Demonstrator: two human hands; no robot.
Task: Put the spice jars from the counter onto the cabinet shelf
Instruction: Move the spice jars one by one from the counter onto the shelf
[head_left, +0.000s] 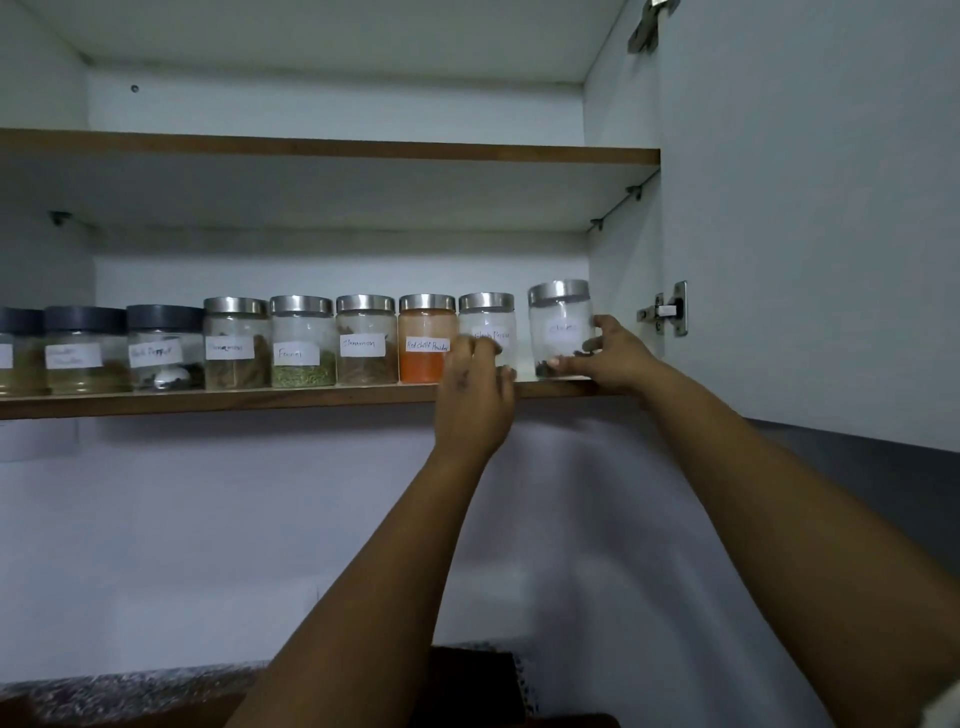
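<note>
A row of labelled spice jars stands on the wooden lower cabinet shelf (208, 402). My right hand (610, 358) grips the rightmost jar (560, 325), a silver-lidded one with dark cloves at its bottom, at the shelf's right end. My left hand (475, 384) holds the neighbouring silver-lidded jar (488, 327), its fingers curled round the jar's lower front. To the left stand the red chilli powder jar (425, 340), the cinnamon jar (365, 340), the fennel jar (302, 343) and several more, three with dark lids.
The open cabinet door (810, 208) hangs at the right, with its hinge (670, 312) close to my right hand. The upper shelf (332, 148) holds nothing that I can see. A speckled counter edge (104, 696) shows at the bottom left.
</note>
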